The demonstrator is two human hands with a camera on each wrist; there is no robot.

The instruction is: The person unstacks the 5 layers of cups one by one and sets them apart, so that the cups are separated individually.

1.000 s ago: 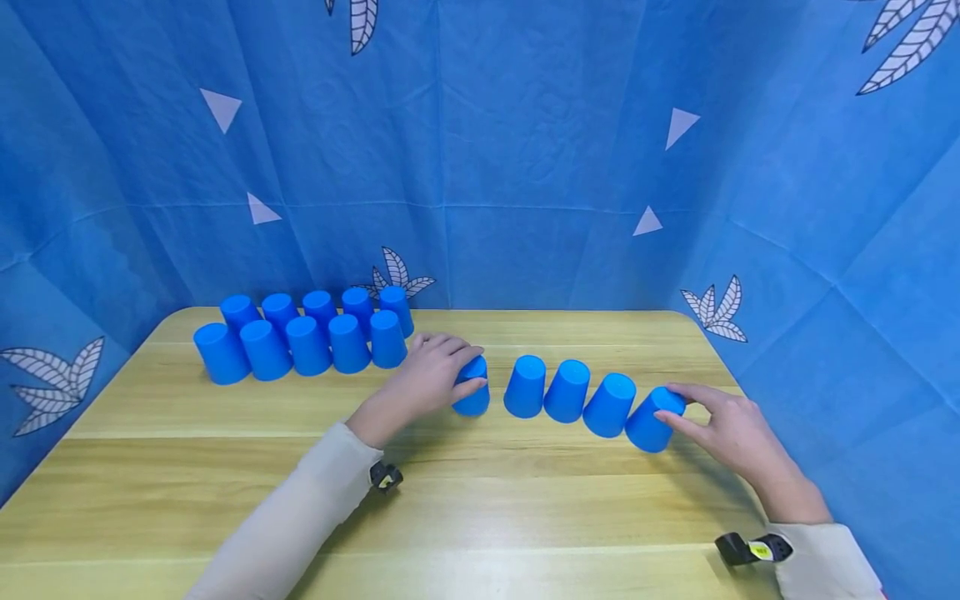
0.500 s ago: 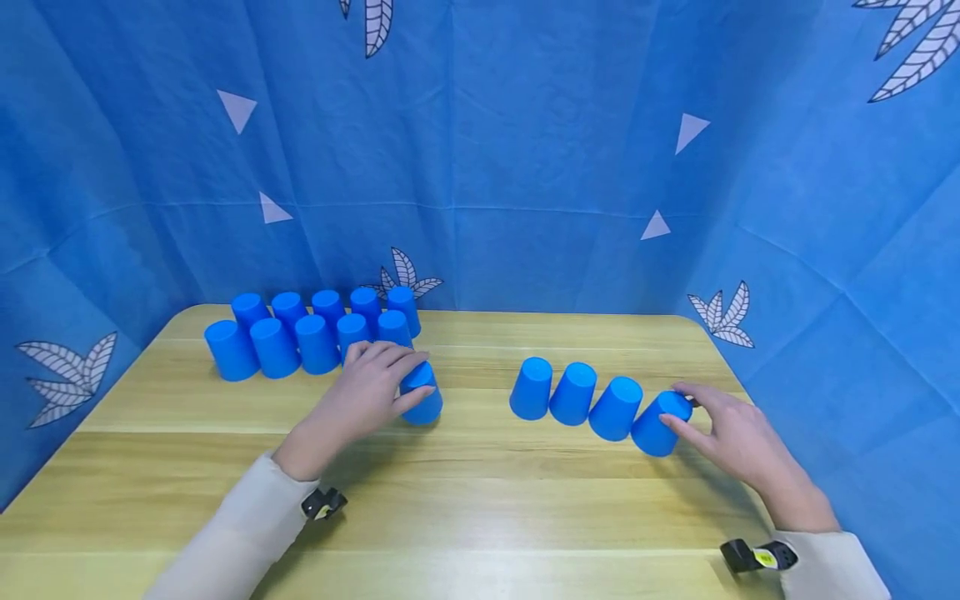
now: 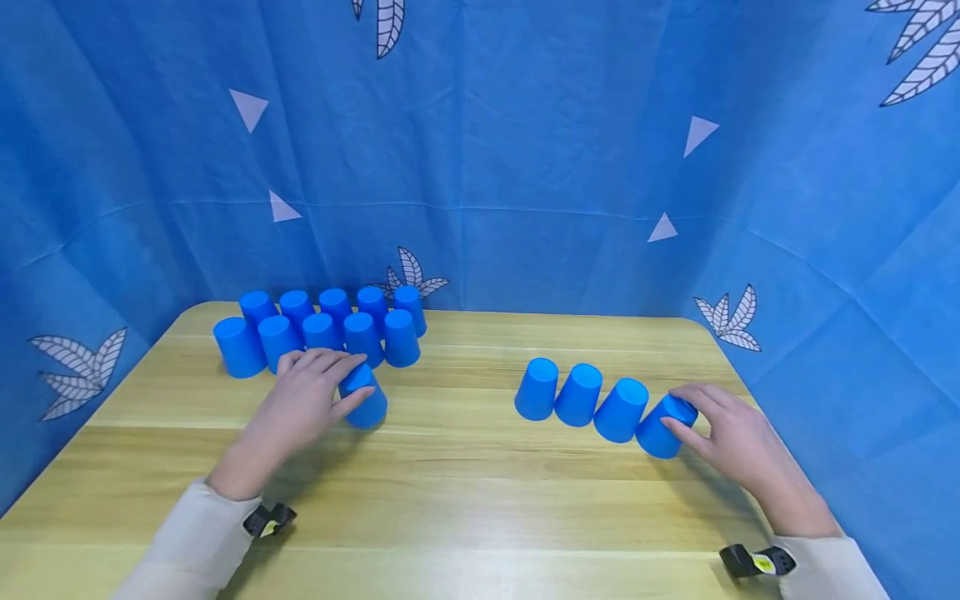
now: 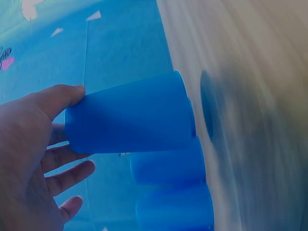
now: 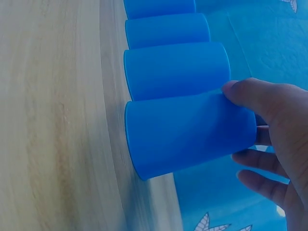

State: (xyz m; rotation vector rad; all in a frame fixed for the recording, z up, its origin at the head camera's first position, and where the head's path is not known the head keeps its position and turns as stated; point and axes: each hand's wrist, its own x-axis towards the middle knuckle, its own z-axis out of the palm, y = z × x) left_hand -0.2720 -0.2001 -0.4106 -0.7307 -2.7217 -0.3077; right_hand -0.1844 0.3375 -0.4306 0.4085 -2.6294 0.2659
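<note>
My left hand pinches an upside-down blue plastic cup near its base, thumb on one side and fingers on the other. In the left wrist view that cup hangs just off the table, its shadow apart from the rim. At the right, my right hand pinches the end cup of a slanted row. Its thumb and fingers lie at the narrow top, as the right wrist view shows on the same cup. Beside it, three more upside-down cups make up that row.
Two rows of upside-down blue cups stand at the back left, just beyond my left hand. The wooden table ends at a blue curtain behind and at the right. Black wrist cameras sit at both cuffs.
My left hand has carried its cup leftward from beside the right row to in front of the back-left rows. The right hand keeps its grip on the end cup, and the view has shifted slightly.
</note>
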